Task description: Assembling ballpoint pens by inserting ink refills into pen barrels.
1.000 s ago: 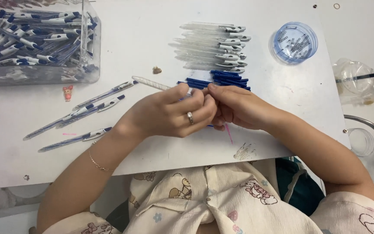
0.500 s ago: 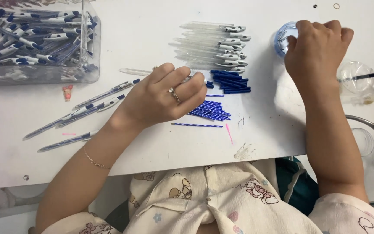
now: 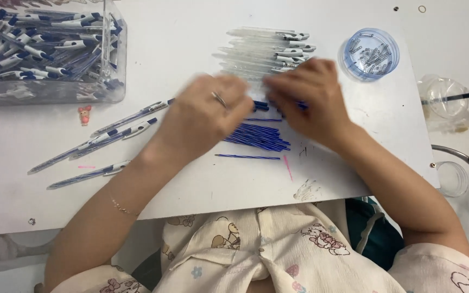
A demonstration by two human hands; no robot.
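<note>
Since half a second ago: your right hand (image 3: 310,100) is coming back from the round blue tub (image 3: 369,54) to meet your left hand (image 3: 213,111) at mid-table.
Left hand: you are curling its fingers loosely over the blue refills (image 3: 259,135), ring showing; both hands are blurring, so I cannot tell whether they are pinching anything.
Right hand: you are holding it palm down, fingers bent, just beside the left, over the top edge of the refills.
Refills: lying in a loose heap on the white table (image 3: 191,49), one stray below.
Behind your hands: clear pen barrels (image 3: 267,49) lying in a row.
Far left: a clear box of pens (image 3: 44,49), with assembled pens (image 3: 99,135) lying loose beside it.
</note>
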